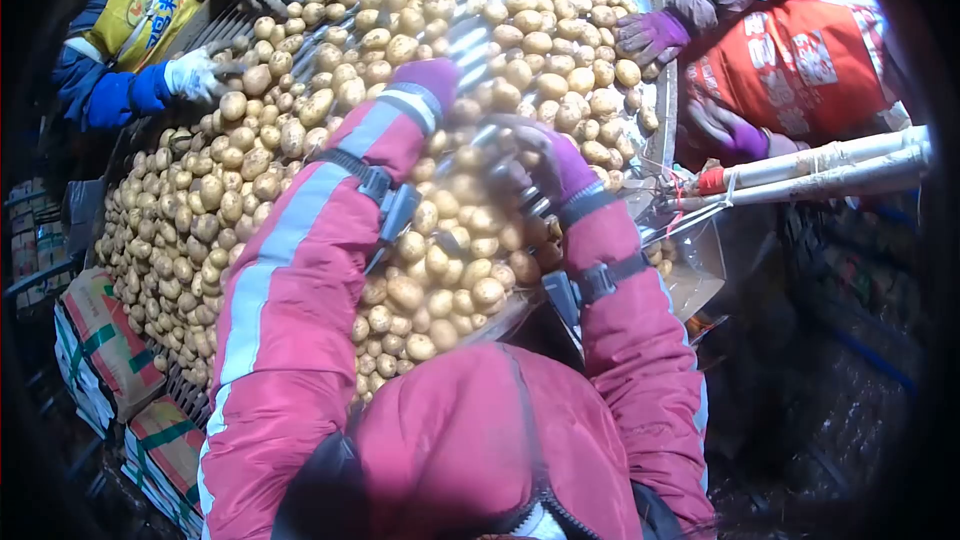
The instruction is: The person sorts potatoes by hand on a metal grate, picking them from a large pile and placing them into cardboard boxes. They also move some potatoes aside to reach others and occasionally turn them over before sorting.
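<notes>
A broad heap of potatoes point(230, 195) covers the sorting surface in front of me, with metal rollers point(468, 45) showing through gaps. My left hand point(428, 82), in a purple glove, reaches over the middle of the heap; motion blur and the sleeve hide its fingers. To its right, my right hand point(548, 155) wears a similar purple glove with darker fingers. It is bent inward just above the potatoes, its blurred fingers apart, and I see nothing held in it. Potatoes between my two hands are smeared by motion.
At upper left, a co-worker's white-gloved hands point(200, 75) touch the potatoes. Another person's purple-gloved hand point(652, 37) rests at the right edge, near a red apron point(790, 70). Wrapped white poles point(820, 168) jut out at right. Stacked cartons point(110, 340) stand at lower left.
</notes>
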A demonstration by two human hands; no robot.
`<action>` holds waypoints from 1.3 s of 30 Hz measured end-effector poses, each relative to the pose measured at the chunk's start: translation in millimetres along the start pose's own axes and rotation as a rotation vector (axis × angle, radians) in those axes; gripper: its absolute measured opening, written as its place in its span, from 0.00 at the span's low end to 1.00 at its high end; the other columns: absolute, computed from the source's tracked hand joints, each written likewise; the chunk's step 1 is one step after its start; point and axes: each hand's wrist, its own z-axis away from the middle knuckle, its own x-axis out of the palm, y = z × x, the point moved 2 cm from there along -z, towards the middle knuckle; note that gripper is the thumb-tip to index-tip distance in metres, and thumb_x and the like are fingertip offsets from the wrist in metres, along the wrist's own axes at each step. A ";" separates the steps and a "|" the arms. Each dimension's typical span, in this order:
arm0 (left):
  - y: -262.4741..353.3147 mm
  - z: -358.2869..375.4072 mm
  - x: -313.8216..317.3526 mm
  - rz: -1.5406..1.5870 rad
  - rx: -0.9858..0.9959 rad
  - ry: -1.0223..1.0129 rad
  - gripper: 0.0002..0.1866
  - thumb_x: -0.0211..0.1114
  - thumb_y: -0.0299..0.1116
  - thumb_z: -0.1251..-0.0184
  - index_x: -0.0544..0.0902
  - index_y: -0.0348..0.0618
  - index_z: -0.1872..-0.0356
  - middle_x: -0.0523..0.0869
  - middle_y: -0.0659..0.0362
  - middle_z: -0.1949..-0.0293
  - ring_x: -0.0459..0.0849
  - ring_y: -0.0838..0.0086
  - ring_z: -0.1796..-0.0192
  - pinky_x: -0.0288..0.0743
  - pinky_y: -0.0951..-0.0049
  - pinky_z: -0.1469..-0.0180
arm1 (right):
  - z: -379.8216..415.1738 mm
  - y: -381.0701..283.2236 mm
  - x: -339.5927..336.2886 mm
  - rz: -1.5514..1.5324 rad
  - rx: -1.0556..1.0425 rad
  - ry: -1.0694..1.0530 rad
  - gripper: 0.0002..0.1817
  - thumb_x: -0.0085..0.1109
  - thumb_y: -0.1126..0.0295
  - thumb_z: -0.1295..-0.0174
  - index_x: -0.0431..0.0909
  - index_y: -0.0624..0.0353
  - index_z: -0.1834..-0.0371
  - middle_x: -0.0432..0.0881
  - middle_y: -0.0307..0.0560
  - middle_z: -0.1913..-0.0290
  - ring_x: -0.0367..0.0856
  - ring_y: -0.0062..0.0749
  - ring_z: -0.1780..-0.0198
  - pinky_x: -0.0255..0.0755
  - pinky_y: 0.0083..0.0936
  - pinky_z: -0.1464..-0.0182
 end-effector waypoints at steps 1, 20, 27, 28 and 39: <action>-1.8 -17.5 20.1 -0.039 -0.085 -0.019 0.16 0.66 0.37 0.37 0.86 0.48 0.49 0.89 0.47 0.55 0.88 0.50 0.53 0.82 0.53 0.49 | 21.3 -12.1 3.0 -0.058 0.021 -0.028 0.23 0.56 0.58 0.31 0.79 0.56 0.37 0.85 0.48 0.52 0.84 0.32 0.52 0.80 0.27 0.51; 1.5 56.1 -32.3 0.335 0.186 0.062 0.26 0.62 0.44 0.31 0.78 0.43 0.35 0.80 0.43 0.37 0.79 0.51 0.35 0.71 0.60 0.32 | 41.8 3.0 10.7 -0.230 0.023 -0.146 0.25 0.62 0.59 0.35 0.77 0.61 0.38 0.85 0.49 0.53 0.83 0.27 0.56 0.79 0.22 0.52; -36.6 -18.4 6.7 0.077 -0.001 0.216 0.16 0.60 0.36 0.32 0.81 0.52 0.45 0.84 0.47 0.48 0.86 0.49 0.49 0.79 0.53 0.46 | 48.5 -13.9 39.6 -0.196 0.055 -0.079 0.23 0.59 0.66 0.33 0.76 0.63 0.36 0.84 0.47 0.56 0.82 0.25 0.59 0.78 0.20 0.53; -33.1 -28.6 12.6 0.025 -0.072 0.191 0.14 0.60 0.36 0.32 0.82 0.52 0.47 0.84 0.47 0.49 0.86 0.49 0.50 0.80 0.52 0.47 | 47.0 -12.8 36.0 -0.147 0.038 -0.079 0.23 0.59 0.65 0.33 0.76 0.62 0.36 0.84 0.46 0.57 0.81 0.25 0.60 0.78 0.20 0.54; -85.2 -36.5 -8.8 1.283 -0.464 0.029 0.14 0.64 0.39 0.34 0.84 0.44 0.53 0.86 0.52 0.63 0.86 0.60 0.58 0.81 0.61 0.55 | 30.7 30.9 8.5 0.274 -0.243 -0.119 0.21 0.59 0.63 0.30 0.78 0.61 0.39 0.82 0.41 0.65 0.77 0.21 0.68 0.71 0.20 0.68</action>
